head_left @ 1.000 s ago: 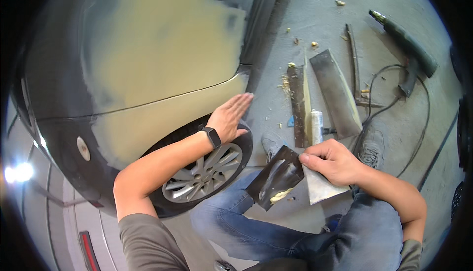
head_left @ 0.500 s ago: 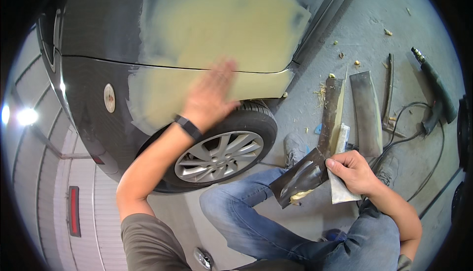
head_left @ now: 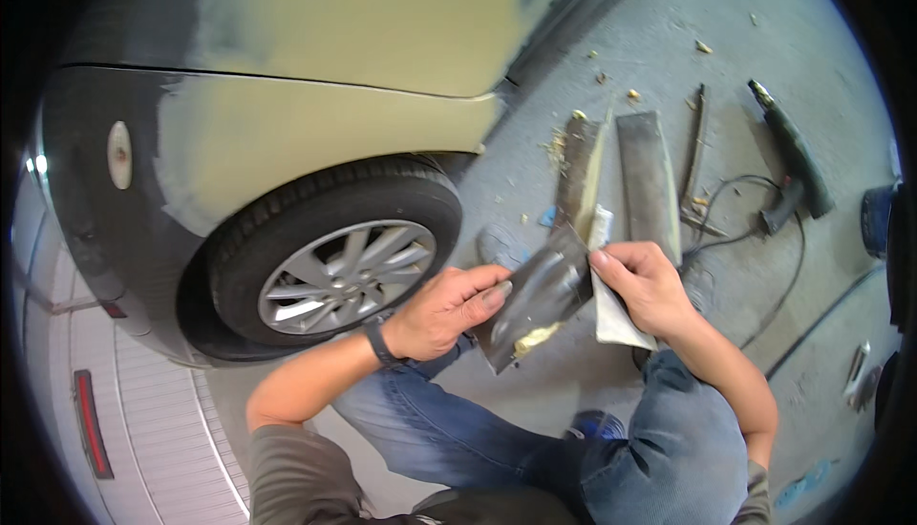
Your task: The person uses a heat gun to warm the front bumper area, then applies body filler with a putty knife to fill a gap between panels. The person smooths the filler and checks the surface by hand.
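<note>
Curving over the wheel [head_left: 349,262], the dark car body [head_left: 100,219] bore tan filler [head_left: 358,23] above it. Right of the wheel lay two long boards [head_left: 650,176], and farther right a heat gun [head_left: 793,152]. Between wheel and heat gun, but lower, the right hand [head_left: 654,286] pinched a dark sheet [head_left: 540,286] and a pale triangular spreader [head_left: 619,322]. Just right of the wheel, the left hand [head_left: 439,315] met the sheet's edge, its grip unclear. The sheet carried a yellowish dab [head_left: 537,338].

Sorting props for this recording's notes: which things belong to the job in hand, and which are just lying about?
Apparently in use:
- dark plate with yellow paste, left hand at its edge
- pale blade, in right hand with the plate
- yellow-coated car panel

Lying about:
- corded tool
- dark bar
- long dark strips, possibly related
</note>
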Tool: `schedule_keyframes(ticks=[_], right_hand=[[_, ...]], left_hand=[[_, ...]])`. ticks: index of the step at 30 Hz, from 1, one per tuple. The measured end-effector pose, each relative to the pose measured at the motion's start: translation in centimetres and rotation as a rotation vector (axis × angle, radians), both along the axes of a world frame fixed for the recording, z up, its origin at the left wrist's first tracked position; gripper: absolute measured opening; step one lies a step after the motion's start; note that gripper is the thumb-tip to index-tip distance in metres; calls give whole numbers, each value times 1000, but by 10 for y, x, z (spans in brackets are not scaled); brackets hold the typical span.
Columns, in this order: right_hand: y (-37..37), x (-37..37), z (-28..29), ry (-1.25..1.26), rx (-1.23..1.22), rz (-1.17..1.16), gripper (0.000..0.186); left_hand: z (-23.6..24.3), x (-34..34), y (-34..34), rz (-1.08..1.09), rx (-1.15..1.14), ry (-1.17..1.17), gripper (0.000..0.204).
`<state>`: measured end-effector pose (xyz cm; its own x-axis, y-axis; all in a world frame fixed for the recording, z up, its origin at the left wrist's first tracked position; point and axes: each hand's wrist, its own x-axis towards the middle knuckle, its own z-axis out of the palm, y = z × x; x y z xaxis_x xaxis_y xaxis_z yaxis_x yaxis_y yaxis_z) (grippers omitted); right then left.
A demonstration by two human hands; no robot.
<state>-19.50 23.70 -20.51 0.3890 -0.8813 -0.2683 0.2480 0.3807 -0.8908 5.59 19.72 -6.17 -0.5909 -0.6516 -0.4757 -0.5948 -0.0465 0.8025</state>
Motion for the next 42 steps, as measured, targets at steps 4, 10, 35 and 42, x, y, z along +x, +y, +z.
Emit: schedule_keyframes(ticks=[4, 10, 35, 42], right_hand=[[-6, 0, 0, 60, 27, -264, 41], [-24, -7, 9, 124, -49, -358, 45], [-8, 0, -3, 641, -1373, -487, 43], [5, -41, -1, 0, -158, -264, 37]], left_hand=[[-10, -4, 3, 254, 47, -13, 29], [-9, -9, 3, 352, 93, 127, 31], [0, -39, -8, 677, 466, 433, 32], [0, -36, -33, 435, 498, 103, 39]])
